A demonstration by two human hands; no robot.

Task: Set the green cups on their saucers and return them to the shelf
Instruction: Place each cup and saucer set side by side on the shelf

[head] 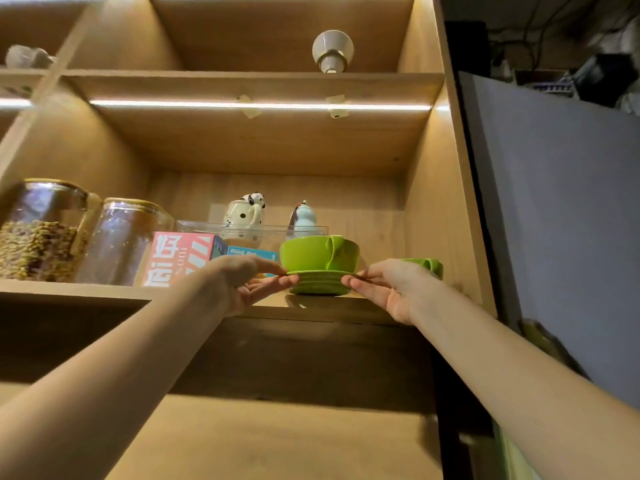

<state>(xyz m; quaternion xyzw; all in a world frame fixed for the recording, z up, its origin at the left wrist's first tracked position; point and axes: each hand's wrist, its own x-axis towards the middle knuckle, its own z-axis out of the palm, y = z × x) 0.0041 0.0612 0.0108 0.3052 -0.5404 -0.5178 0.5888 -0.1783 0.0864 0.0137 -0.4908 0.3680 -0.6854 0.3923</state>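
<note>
Head view, looking up at a wooden shelf [86,292] w/ an LED strip [259,105] under the board above. Green cup [318,253] sits upright on its green saucer [318,282], handle facing the camera; saucer base is on the shelf near the front edge. Left hand [242,282] pinches the saucer's left rim, thumb on top, fingers under. Right hand [384,285] pinches the right rim the same way, so both grips are closed on the saucer. Second green cup [427,265] stands behind the right hand, partly hidden. To the left: pink box [176,258], teal box [251,252], two glass jars [38,233]. Behind, spotted dog mug [244,211] and a small white figurine [304,216] in a clear tray.
</note>
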